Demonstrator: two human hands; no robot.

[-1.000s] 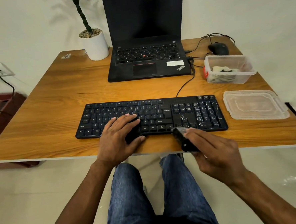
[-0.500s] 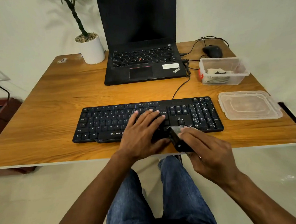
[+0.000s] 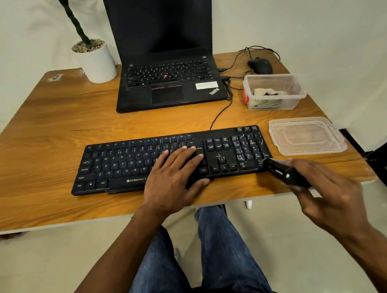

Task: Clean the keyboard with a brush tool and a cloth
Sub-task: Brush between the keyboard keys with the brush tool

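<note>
A black wired keyboard (image 3: 125,164) lies across the front of the wooden desk (image 3: 50,123). My left hand (image 3: 174,177) rests flat on its right-middle keys, near the Enter key. It presses down what looks like a dark cloth (image 3: 189,172), mostly hidden under the palm and hard to tell from the keys. My right hand (image 3: 327,197) grips a black brush tool (image 3: 285,174). The tool's tip touches the keyboard's front right corner by the number pad.
A shut-off black laptop (image 3: 168,86) stands behind the keyboard, with a potted plant (image 3: 94,61) to its left and a mouse (image 3: 260,65) with cables to its right. A clear plastic box (image 3: 275,91) holds pale rags; its lid (image 3: 305,136) lies right of the keyboard.
My left hand has slid rightward along the keyboard, from the left-middle keys to the Enter area. My right hand with the brush tool moved right to the number-pad corner.
</note>
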